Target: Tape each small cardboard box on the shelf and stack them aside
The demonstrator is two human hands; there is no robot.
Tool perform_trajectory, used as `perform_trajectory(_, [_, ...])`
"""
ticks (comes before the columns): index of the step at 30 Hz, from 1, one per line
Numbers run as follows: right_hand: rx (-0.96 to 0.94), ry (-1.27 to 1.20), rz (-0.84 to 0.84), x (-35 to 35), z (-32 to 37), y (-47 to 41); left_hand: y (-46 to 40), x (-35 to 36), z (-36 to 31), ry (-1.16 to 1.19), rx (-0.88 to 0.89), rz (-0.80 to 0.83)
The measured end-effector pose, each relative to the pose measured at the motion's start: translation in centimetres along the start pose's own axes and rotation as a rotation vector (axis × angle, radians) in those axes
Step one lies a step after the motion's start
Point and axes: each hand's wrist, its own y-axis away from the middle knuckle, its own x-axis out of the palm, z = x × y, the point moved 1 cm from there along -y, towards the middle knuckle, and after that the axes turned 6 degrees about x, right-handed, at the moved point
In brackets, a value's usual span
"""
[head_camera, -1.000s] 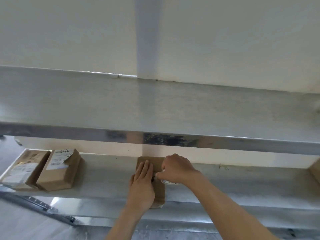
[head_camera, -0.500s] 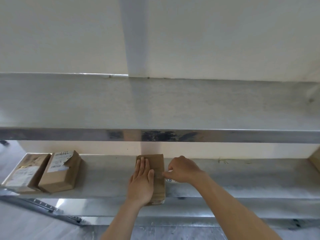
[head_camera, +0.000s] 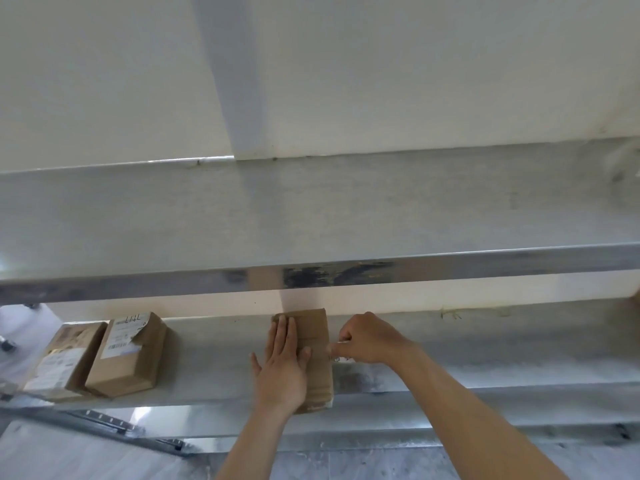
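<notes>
A small brown cardboard box (head_camera: 316,348) lies flat on the lower steel shelf (head_camera: 214,362), its near end at the shelf's front edge. My left hand (head_camera: 282,362) presses flat on the box's left half, fingers straight. Just right of the box, my right hand (head_camera: 369,339) is curled round a tape roll (head_camera: 343,357), of which only a white sliver shows under the fist. Two more small boxes lie side by side at the shelf's left end, one (head_camera: 130,353) with a torn white label and another (head_camera: 64,362) beside it.
An upper steel shelf (head_camera: 311,216) juts out above the lower one, with a white wall behind. The edge of another brown box (head_camera: 633,306) shows at the far right. A metal rail (head_camera: 104,426) runs below the shelf at the left.
My right hand has drawn away to the right, from on top of the box to beside it. My left hand stays pressed on the box.
</notes>
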Motion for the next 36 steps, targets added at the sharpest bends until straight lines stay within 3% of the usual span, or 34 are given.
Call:
perform_trajectory(5, [-0.046, 0.169, -0.033, -0.8, 1.6, 0.3, -0.4, -1.4, -1.5, -0.063, -0.005, -0.109])
perform_trajectory(7, [-0.044, 0.213, -0.029, -1.0, 2.0, 0.3, -1.2, -3.0, -3.4, -0.056, 0.126, -0.119])
perform_trajectory(9, [-0.036, 0.230, -0.023, -1.0, 2.1, 0.3, -2.5, -3.6, -4.8, -0.076, 0.245, 0.035])
perform_trajectory(16, [-0.049, 0.054, 0.166, -3.0, 0.4, 1.1, -5.0, -4.9, -5.5, 0.162, 0.252, 0.380])
perform_trajectory(18, [-0.019, 0.001, 0.158, -3.3, 0.1, 1.4, -5.2, -4.7, -5.5, 0.179, 0.234, 0.411])
perform_trajectory(26, [0.010, 0.172, 0.057, -3.2, -0.1, 1.2, -4.8, -4.7, -6.4, 0.220, 0.207, 0.489])
perform_trajectory(30, [-0.063, 0.208, 0.078, -4.2, -0.3, 2.1, -5.6, -5.1, -6.5, 0.205, 0.183, 0.655])
perform_trajectory(33, [-0.100, 0.184, -0.011, -5.2, -1.0, 3.0, -5.9, -4.2, -7.0, 0.260, 0.204, 0.802])
perform_trajectory(36, [-0.134, 0.163, -0.046, -5.4, -1.7, 3.5, -6.4, -3.6, -7.0, 0.412, 0.070, 0.824])
